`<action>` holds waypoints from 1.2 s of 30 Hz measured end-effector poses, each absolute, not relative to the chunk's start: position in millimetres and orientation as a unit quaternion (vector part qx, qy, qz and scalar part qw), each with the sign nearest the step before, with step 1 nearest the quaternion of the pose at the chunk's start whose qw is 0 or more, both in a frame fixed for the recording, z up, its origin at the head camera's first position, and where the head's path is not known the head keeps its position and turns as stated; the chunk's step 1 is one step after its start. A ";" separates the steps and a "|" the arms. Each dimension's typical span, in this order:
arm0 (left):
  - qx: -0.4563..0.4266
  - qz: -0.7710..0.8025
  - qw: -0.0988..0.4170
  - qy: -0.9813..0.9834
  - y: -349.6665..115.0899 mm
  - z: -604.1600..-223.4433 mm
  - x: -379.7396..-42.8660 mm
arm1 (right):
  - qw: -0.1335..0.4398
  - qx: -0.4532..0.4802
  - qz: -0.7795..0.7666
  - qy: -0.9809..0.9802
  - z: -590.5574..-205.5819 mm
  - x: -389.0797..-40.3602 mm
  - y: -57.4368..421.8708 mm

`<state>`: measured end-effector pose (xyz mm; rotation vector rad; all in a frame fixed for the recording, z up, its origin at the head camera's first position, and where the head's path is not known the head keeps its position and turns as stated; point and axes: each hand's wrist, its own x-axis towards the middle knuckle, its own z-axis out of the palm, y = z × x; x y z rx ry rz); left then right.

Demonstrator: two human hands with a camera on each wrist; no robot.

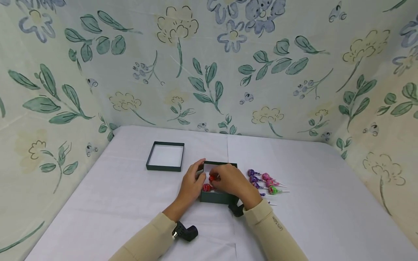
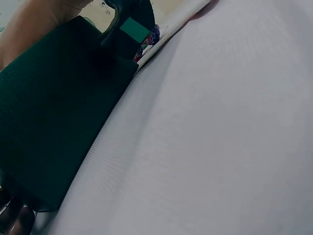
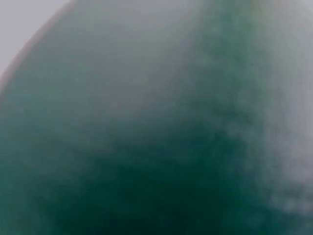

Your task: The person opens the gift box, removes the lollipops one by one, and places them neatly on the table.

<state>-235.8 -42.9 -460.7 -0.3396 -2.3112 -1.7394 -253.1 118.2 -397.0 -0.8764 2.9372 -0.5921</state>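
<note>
A dark green box (image 1: pixel 216 198) with a white inside stands upright on the table. My left hand (image 1: pixel 191 185) grips its left side, the thumb at the rim and the fingers along the outer wall. In the left wrist view the box's green wall (image 2: pixel 58 112) fills the left part, with dark fingertips (image 2: pixel 19 220) at its lower corner. My right hand (image 1: pixel 230 179) reaches into the box and pinches a red lollipop (image 1: pixel 211 178). Another red lollipop (image 1: pixel 207 187) lies in the box by the left wall. Only a green blur shows in the right wrist view.
Right of the box lie purple lollipops (image 1: pixel 251 173), pink lollipops (image 1: pixel 266 177) and a green one (image 1: pixel 273 190), sticks pointing right; my right forearm partly covers them. A shallow green-edged lid (image 1: pixel 166 156) lies inside-up at the back left. Floral cloth (image 1: pixel 202 119) hangs behind the white table.
</note>
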 end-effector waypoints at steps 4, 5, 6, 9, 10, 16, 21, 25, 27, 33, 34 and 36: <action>-0.116 -0.595 0.113 -0.788 -43.1 -460.6 -235.8 | 0.001 -0.279 -0.194 0.940 -395.8 -252.1 119.6; -0.113 -0.596 0.111 -0.787 -43.0 -460.7 -235.8 | -0.001 -0.278 -0.193 0.941 -395.5 -251.6 120.0; -0.114 -0.596 0.111 -0.787 -42.9 -460.7 -235.6 | -0.003 -0.277 -0.195 0.941 -394.6 -250.9 120.4; -0.113 -0.598 0.108 -0.786 -42.5 -461.1 -235.6 | -0.014 -0.276 -0.199 0.940 -391.4 -248.5 121.7; -0.115 -0.598 0.108 -0.786 -41.9 -461.3 -235.7 | -0.017 -0.276 -0.202 0.940 -390.2 -247.3 122.5; -0.118 -0.596 0.104 -0.787 -40.7 -460.9 -236.2 | -0.037 -0.280 -0.210 0.936 -380.4 -241.7 127.5; -0.117 -0.596 0.109 -0.787 -42.4 -458.4 -235.1 | -0.064 -0.295 -0.215 0.929 -367.5 -235.7 133.3; -0.116 -0.594 0.113 -0.788 -43.5 -457.6 -235.3 | -0.083 -0.301 -0.211 0.926 -358.1 -230.2 140.0; -0.115 -0.593 0.115 -0.789 -43.7 -457.8 -235.8 | -0.088 -0.300 -0.210 0.926 -354.3 -227.4 143.9; -0.114 -0.596 0.115 -0.787 -43.6 -458.4 -236.7 | -0.097 -0.308 -0.223 0.920 -347.8 -219.8 159.1; -0.115 -0.596 0.115 -0.786 -43.6 -458.4 -236.6 | -0.098 -0.308 -0.225 0.919 -347.1 -218.6 162.1; -0.115 -0.598 0.113 -0.785 -43.8 -458.5 -236.6 | -0.099 -0.306 -0.228 0.919 -345.8 -216.2 168.5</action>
